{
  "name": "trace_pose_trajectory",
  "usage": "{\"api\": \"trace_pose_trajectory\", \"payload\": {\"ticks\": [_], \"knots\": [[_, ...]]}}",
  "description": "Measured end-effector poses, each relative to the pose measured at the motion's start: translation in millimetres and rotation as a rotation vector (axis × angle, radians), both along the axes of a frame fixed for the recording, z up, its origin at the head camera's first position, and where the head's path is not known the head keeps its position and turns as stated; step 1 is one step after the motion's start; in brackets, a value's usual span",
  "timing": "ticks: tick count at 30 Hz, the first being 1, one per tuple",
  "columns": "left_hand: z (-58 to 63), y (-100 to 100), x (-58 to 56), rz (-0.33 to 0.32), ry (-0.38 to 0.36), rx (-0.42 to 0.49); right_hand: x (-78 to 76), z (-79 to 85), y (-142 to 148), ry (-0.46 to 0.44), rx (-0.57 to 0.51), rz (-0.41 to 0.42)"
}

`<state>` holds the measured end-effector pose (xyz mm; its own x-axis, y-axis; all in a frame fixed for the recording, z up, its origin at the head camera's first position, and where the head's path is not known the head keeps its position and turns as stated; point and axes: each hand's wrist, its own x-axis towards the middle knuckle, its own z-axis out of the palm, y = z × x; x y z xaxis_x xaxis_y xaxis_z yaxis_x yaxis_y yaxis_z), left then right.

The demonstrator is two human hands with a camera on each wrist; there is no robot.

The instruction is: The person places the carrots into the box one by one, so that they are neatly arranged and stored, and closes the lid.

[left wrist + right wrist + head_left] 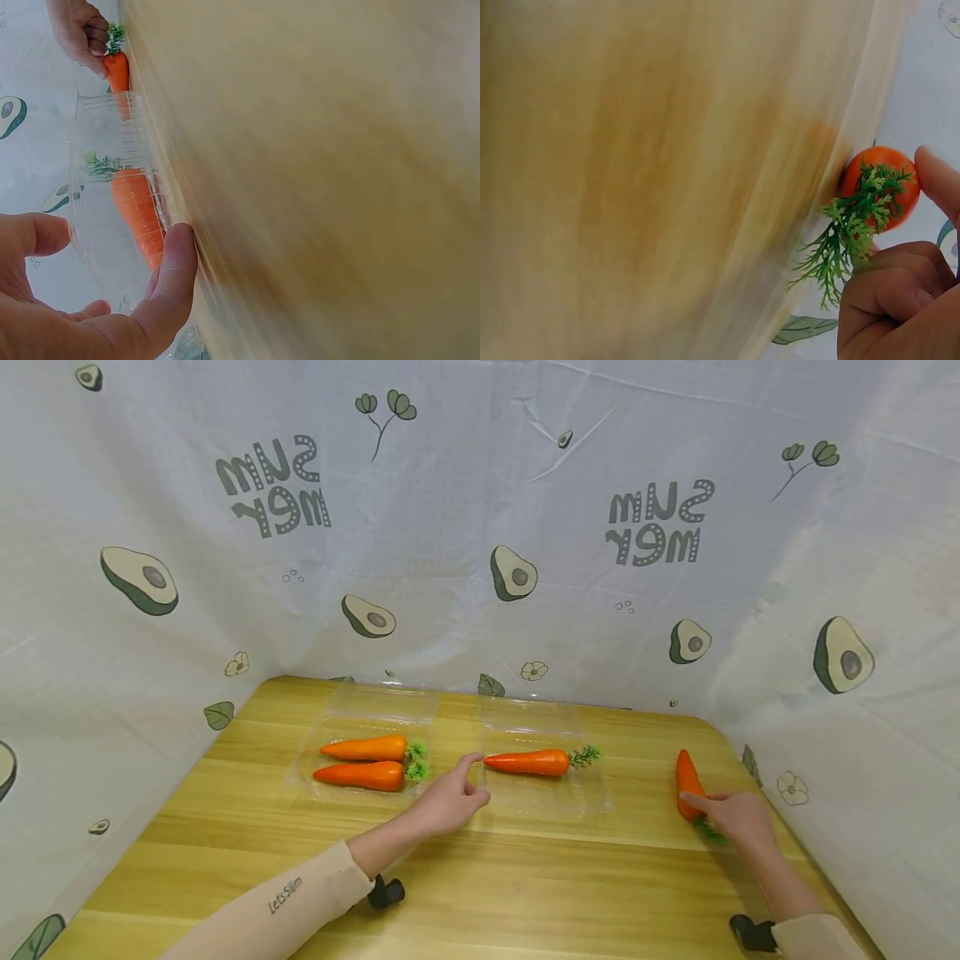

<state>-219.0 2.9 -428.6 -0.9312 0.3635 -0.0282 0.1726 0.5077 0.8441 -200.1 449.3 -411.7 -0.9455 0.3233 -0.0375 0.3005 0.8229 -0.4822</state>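
Observation:
My left hand (450,800) holds the left end of a clear plastic container (592,797), its thumb and index finger spread against that end. Inside lies an orange carrot (528,762), tip to the left, green leaves to the right. In the left wrist view, the container wall (97,187) stands between the two fingertips. Over at the right side of the table, my right hand (738,818) pinches another carrot (686,774) near its leafy end. That carrot's leaves (847,225) hang toward the camera in the right wrist view, and its tip points away from me.
Left of my left hand, a second clear container (303,781) holds two carrots (363,762) side by side. Both containers have their lids folded back toward the wall. A printed curtain (450,527) surrounds the wooden table (540,893) at the back and sides.

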Motion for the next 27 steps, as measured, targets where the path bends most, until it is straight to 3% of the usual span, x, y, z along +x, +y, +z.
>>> {"api": "trace_pose_trajectory", "payload": {"ticks": [12, 27], "knots": [[-1.2, -0.3, -1.2, 0.008, 0.000, -0.002, -2.7, -5.8, 3.0, -0.027, -0.010, 0.012], [-0.7, 0.0, -0.3, 0.007, -0.008, 0.005, -3.2, 1.2, 1.3, -0.091, -0.084, 0.033]]}}
